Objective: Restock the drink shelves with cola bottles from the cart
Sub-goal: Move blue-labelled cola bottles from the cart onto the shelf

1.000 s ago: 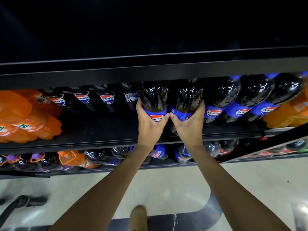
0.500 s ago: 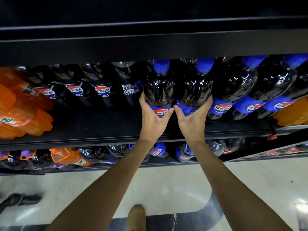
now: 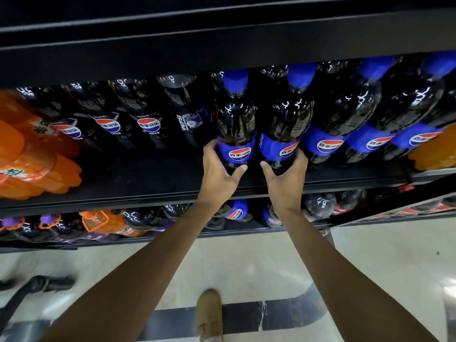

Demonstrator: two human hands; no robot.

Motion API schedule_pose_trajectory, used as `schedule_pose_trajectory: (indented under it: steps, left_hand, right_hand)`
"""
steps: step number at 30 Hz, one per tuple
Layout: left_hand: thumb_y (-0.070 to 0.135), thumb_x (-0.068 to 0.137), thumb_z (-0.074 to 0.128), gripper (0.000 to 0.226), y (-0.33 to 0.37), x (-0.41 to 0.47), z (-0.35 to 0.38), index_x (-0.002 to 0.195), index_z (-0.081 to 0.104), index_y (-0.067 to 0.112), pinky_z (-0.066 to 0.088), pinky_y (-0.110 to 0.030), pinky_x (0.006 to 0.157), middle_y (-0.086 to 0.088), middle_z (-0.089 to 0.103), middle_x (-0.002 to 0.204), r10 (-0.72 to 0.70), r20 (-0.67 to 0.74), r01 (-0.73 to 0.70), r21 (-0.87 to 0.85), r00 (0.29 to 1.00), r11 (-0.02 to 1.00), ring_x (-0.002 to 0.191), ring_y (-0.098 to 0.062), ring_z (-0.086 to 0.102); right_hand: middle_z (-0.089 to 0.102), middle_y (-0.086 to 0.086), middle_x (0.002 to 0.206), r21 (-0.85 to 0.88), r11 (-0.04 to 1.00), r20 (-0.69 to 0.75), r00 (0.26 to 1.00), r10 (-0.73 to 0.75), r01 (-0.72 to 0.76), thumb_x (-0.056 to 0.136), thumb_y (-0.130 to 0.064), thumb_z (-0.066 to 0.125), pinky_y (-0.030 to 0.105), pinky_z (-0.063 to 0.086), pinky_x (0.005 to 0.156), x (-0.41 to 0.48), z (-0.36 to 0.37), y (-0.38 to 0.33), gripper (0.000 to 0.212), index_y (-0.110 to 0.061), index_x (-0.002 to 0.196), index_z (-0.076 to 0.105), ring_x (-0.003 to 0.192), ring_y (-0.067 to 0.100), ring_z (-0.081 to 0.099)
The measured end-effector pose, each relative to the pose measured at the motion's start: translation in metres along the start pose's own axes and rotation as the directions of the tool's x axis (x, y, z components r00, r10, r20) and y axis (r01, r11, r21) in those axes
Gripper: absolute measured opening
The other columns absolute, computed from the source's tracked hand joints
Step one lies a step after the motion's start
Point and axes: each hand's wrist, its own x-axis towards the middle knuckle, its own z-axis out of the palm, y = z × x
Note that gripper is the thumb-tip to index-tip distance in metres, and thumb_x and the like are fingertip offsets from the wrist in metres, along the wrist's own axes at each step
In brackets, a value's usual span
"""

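Two large cola bottles with blue caps and blue labels stand side by side on the middle shelf (image 3: 153, 193). My left hand (image 3: 218, 172) grips the base of the left cola bottle (image 3: 235, 119). My right hand (image 3: 285, 177) grips the base of the right cola bottle (image 3: 288, 119). Both bottles stand upright near the shelf's front edge. More blue-label cola bottles (image 3: 345, 114) line up directly to the right of them. The cart's black handle (image 3: 32, 286) shows at the lower left.
Black-label cola bottles (image 3: 111, 119) stand further back on the left, with bare shelf in front of them. Orange soda bottles (image 3: 29, 159) fill the far left and the far right (image 3: 434, 154). A lower shelf (image 3: 172, 236) holds more bottles. My shoe (image 3: 209, 314) is on the pale floor.
The view has tilted so the bottles' blue caps now show. Both hands have stayed on the bottle bases, with the bottles standing slightly deeper and more upright on the shelf.
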Motion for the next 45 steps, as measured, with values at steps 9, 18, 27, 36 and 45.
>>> schedule_pose_trajectory:
  steps: [9,18,27,36,45]
  left_hand:
    - [0.014,0.077,0.078,0.078,0.002,0.002,0.007,0.136,0.027,0.012,0.036,-0.018,0.100,0.003,0.035,0.129,0.000,-0.008,0.000,0.003,1.000,1.000,0.127,-0.017,0.041]
    - [0.016,0.074,0.080,0.077,0.004,0.003,0.009,0.132,0.030,0.016,0.042,-0.031,0.104,0.002,0.039,0.129,-0.013,0.016,0.013,-0.014,1.000,1.000,0.124,-0.016,0.044]
    - [0.016,0.074,0.080,0.076,0.003,0.007,0.007,0.132,0.031,0.014,0.039,-0.025,0.100,0.007,0.037,0.124,0.012,0.037,-0.013,0.006,0.999,1.000,0.124,-0.017,0.043]
    - [0.012,0.077,0.077,0.074,0.005,0.004,0.009,0.133,0.030,0.016,0.040,-0.029,0.105,0.005,0.039,0.128,0.014,0.041,-0.012,-0.043,0.999,0.999,0.126,-0.018,0.042]
    - [0.027,0.083,0.073,0.075,0.023,-0.006,-0.002,0.141,0.028,0.011,0.035,-0.022,0.097,-0.001,0.033,0.141,-0.056,0.043,0.051,0.098,0.998,0.994,0.132,-0.016,0.034]
  right_hand:
    - [0.035,0.019,0.133,-0.113,0.991,-0.105,0.991,-0.086,0.074,0.080,-0.010,0.075,0.000,0.028,0.094,-0.012,0.000,0.001,0.067,0.005,0.134,0.040,0.115,0.009,0.038]
    - [0.030,0.026,0.129,-0.217,0.976,-0.176,0.982,-0.069,0.030,0.079,-0.019,0.078,0.029,0.037,0.104,-0.012,-0.004,-0.004,0.065,0.002,0.133,0.049,0.116,0.035,0.039]
    - [0.025,0.024,0.134,-0.214,0.977,-0.165,0.985,-0.059,0.022,0.082,-0.020,0.076,0.034,0.036,0.107,-0.010,-0.003,-0.003,0.063,-0.002,0.136,0.048,0.117,0.035,0.036]
    - [0.025,0.023,0.136,-0.261,0.965,-0.143,0.989,-0.044,0.006,0.086,-0.022,0.072,0.018,0.030,0.099,-0.008,-0.003,-0.005,0.065,-0.003,0.140,0.042,0.122,0.034,0.035]
    - [0.030,0.019,0.141,-0.338,0.941,-0.036,0.999,-0.007,-0.005,0.088,-0.031,0.069,0.024,0.033,0.096,-0.011,-0.011,-0.011,0.073,-0.002,0.145,0.033,0.130,0.030,0.033]
